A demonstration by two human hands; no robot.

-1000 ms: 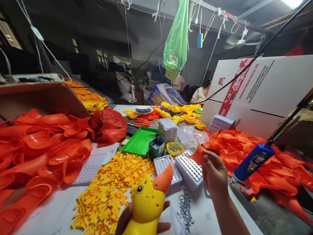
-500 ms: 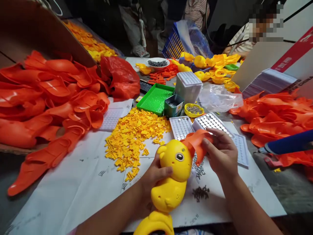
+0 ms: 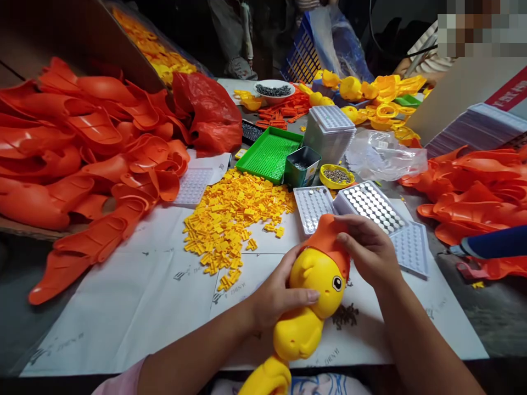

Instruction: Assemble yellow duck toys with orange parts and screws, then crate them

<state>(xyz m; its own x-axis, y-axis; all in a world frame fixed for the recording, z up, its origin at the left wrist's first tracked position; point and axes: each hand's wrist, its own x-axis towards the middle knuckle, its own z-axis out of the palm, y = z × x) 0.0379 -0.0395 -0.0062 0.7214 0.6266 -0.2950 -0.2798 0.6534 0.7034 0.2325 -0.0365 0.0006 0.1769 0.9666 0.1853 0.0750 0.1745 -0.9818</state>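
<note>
A yellow toy figure point(image 3: 316, 277) with a round head and a printed eye is wrapped by my left hand point(image 3: 284, 299), its thumb across the neck. An orange plastic piece point(image 3: 327, 238) sits over the top of the head like a cap. The fingers of my right hand point(image 3: 364, 247) are closed on the right side of that orange piece. The toy leans, and its yellow lower end reaches the bottom edge of the view. Dark screws point(image 3: 345, 315) lie on the white paper just behind the toy.
Small yellow parts point(image 3: 230, 214) are heaped at centre. Behind stand a green tray point(image 3: 269, 155), a dark tin point(image 3: 302, 167) and a yellow bowl point(image 3: 336, 175). Orange pieces point(image 3: 94, 137) pile up left and right. A blue tool point(image 3: 494, 241) lies right.
The orange piece has gone from beside the head to over its top. The toy has turned and shifted slightly right in my left hand. The view has shifted a little.
</note>
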